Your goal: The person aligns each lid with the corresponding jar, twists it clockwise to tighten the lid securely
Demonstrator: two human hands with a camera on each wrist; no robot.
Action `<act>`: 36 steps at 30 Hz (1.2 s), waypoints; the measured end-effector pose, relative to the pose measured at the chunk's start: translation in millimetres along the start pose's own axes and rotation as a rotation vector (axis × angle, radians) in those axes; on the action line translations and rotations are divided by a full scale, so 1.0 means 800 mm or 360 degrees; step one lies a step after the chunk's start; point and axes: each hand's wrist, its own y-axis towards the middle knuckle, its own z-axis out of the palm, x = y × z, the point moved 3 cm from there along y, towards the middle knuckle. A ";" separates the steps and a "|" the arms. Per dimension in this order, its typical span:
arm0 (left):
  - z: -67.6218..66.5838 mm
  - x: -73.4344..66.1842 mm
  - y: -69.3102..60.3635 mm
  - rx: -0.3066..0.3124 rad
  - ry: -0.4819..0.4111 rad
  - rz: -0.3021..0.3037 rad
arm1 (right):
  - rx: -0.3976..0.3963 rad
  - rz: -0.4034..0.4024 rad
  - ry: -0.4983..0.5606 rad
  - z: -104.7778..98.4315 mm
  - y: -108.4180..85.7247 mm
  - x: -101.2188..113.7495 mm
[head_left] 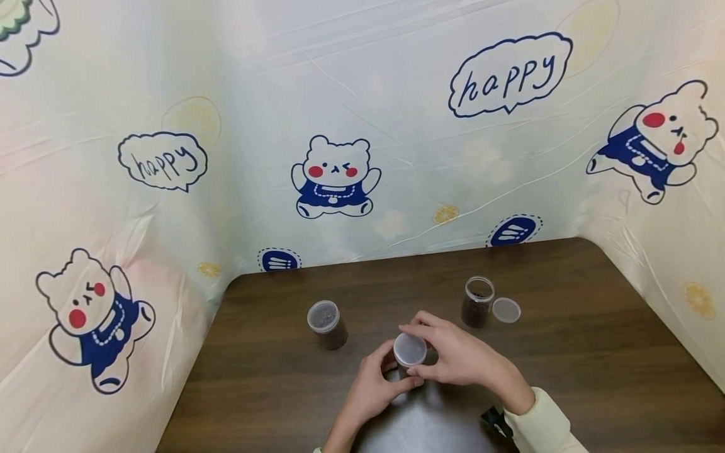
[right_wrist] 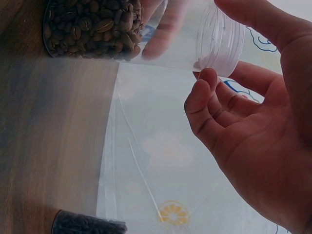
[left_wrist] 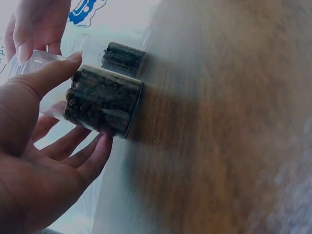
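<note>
A clear jar partly filled with coffee beans (right_wrist: 92, 29) stands near the middle of the table. My left hand (head_left: 370, 390) holds its body, thumb on one side and fingers round the other, as the left wrist view shows (left_wrist: 44, 165). A translucent whitish lid (head_left: 410, 348) sits on the jar's mouth. My right hand (head_left: 461, 355) pinches this lid (right_wrist: 231, 46) at its rim between thumb and fingers. Whether the lid's thread is tight cannot be seen.
To the left stands a capped jar with dark contents (head_left: 331, 333). An uncapped jar of dark pieces (head_left: 476, 309) stands at the back right, and a loose lid (head_left: 506, 310) lies flat beside it. A patterned curtain (head_left: 396, 126) rises behind the wooden table (head_left: 255, 377).
</note>
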 end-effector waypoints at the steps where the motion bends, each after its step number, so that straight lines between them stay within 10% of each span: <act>1: 0.000 0.000 0.000 0.0000 0.0000 0.0000 | -0.0002 -0.0003 -0.0002 0.000 0.000 0.000; 36: 0.000 -0.001 -0.001 0.0001 0.0034 0.0016 | -0.0135 0.0066 -0.0017 0.005 0.001 0.001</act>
